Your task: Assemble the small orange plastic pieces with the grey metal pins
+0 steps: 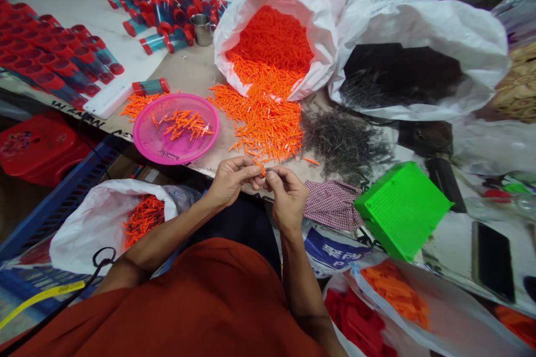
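Two bare hands meet at the near edge of the table. The left hand comes in at a slant from the lower left, and the right hand rises nearly straight up. Their fingers curl inward, with the fingertips pinched narrowly around a small orange plastic piece; how each hand grips it is too small to tell. Directly ahead, a loose orange heap of like pieces spills across the table, almost reaching the fingertips, and a dark heap of thin spiky pieces lies just to its right. Nearby are a checked cloth and a bright green plastic crate, tipped on its side. Farther left, clear tubes with red caps lie in rows, and a steel cup stands among them. A pink round basket holds a scattering of orange pieces. The white sack beyond it is full of them, while the white bag on the right holds dark ones. Below the left forearm, another white bag holds orange pieces, and a bag at lower right holds orange and red contents.
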Demonstrator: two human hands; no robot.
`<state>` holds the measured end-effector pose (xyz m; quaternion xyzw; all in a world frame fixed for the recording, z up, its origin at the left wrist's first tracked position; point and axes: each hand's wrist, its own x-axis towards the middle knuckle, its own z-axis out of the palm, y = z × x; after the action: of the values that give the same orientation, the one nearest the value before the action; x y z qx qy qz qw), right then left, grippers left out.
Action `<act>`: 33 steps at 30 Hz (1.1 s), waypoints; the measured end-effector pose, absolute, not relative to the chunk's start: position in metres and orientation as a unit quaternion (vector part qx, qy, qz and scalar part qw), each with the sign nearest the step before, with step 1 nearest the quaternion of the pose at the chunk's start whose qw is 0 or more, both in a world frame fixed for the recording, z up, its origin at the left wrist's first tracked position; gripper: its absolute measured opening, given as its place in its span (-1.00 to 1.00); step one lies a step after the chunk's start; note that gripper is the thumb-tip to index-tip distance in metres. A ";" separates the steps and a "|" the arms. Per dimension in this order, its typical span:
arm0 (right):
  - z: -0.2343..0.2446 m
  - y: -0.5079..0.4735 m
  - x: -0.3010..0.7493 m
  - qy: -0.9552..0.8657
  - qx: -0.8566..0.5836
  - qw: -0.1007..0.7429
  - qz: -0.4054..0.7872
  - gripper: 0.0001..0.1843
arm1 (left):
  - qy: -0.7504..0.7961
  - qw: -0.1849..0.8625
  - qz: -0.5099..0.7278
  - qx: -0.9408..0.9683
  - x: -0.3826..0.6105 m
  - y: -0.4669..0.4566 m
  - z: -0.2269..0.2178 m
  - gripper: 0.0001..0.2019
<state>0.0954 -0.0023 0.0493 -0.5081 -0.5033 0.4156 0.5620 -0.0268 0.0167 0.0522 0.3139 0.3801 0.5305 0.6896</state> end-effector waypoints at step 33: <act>0.049 -0.008 0.089 -0.561 -0.538 0.551 0.304 -0.89 | 0.381 0.639 0.575 0.342 -0.025 0.010 0.052 -0.88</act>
<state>0.0893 -0.0082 0.0491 -0.5375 -0.5611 0.3045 0.5509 -0.0247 0.0105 0.0523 0.3418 0.3807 0.5749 0.6385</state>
